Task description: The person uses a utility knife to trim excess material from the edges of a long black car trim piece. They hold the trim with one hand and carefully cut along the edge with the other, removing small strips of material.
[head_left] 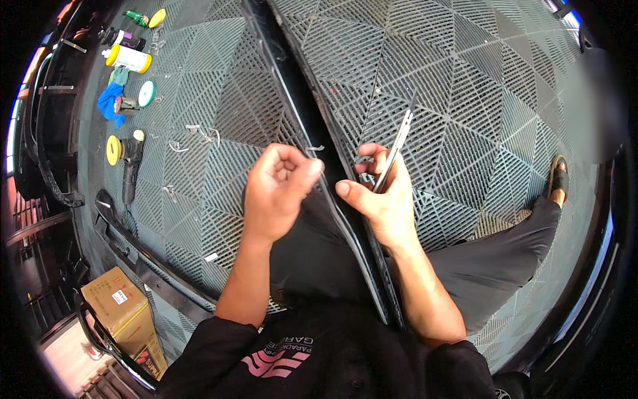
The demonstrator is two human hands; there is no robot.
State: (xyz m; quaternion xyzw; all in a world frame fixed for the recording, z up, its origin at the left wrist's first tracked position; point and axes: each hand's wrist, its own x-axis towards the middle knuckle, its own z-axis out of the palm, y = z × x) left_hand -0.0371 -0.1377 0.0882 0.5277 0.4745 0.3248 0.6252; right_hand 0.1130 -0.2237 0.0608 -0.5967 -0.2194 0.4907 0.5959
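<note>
Running from 11 o'clock to 5, a long black strip point(332, 156) reaches over a gray floor mat point(465, 133) to a person's lap. The right hand point(392, 206), at 4 o'clock, is closed around a slim cutter point(400, 136), its tip toward 1; the left hand point(274, 196), at 8, is half curled beside a pale scrap point(317, 148), though whether it pinches anything cannot be told. The step appears to be close handwork along the strip; the next move seems to call for controlled fingertips. Pink lettering point(276, 364) marks the black shirt point(399, 372) at 6 o'clock; a white label point(119, 296) and bold print mark the cardboard box point(100, 288) at 8.
</note>
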